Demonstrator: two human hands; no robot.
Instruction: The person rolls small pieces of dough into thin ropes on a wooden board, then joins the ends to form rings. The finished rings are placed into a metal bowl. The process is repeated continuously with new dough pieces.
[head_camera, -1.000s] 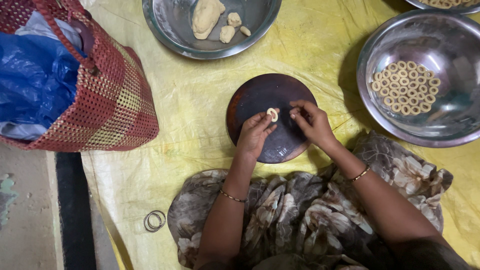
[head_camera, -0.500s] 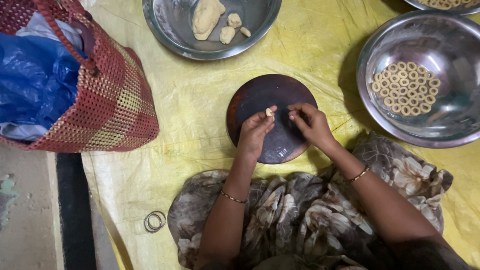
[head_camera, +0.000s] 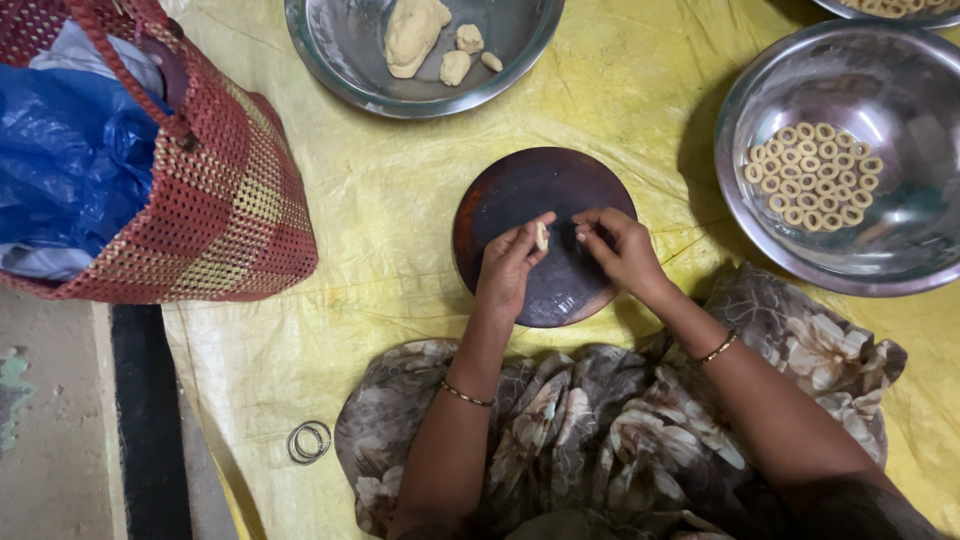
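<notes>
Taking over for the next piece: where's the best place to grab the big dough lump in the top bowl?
Probably from above, across its narrower upper end. The dough lump lies flat in the steel bowl, its long axis running up and down the view, with bare bowl on its left. Three small pieces crowd its right side, so come in from the left rim. Both hands are over the board.

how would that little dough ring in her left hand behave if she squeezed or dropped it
The dough ring, pinched in the left hand, looks soft, so it would probably squash easily. It seems light and thin; dropped on the round board, it would likely flop flat rather than roll.
</notes>
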